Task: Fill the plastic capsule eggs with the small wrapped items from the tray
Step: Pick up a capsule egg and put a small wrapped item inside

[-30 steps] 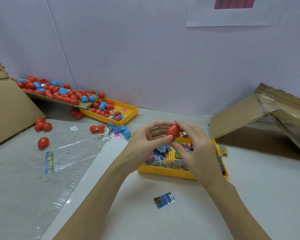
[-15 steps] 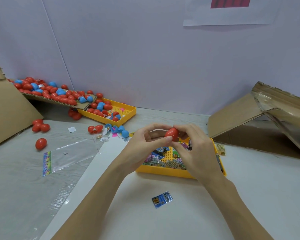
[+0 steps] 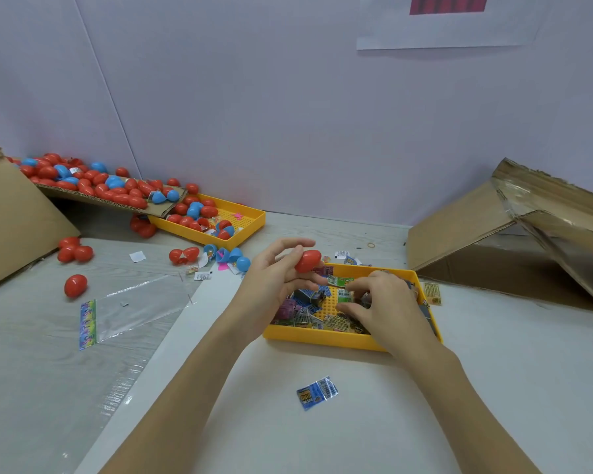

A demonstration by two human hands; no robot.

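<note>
My left hand (image 3: 271, 278) grips a closed red capsule egg (image 3: 307, 261) just above the far left corner of the yellow tray (image 3: 322, 336). The tray holds several small wrapped items (image 3: 308, 297) in blue, purple and green. My right hand (image 3: 387, 302) is down inside the tray with bent fingers. Its thumb and index finger pinch a green wrapped packet (image 3: 344, 295) that lies among the others.
A second yellow tray (image 3: 250, 217) at the back left catches red and blue eggs from a cardboard ramp (image 3: 93, 186). Loose eggs (image 3: 75, 285), open blue halves (image 3: 233, 256) and a clear bag (image 3: 134, 306) lie left. A blue packet (image 3: 317, 393) lies in front. A cardboard box (image 3: 493, 227) stands right.
My right hand let go of the red egg and dropped into the tray onto the wrapped items. My left hand kept the egg and shifted slightly left.
</note>
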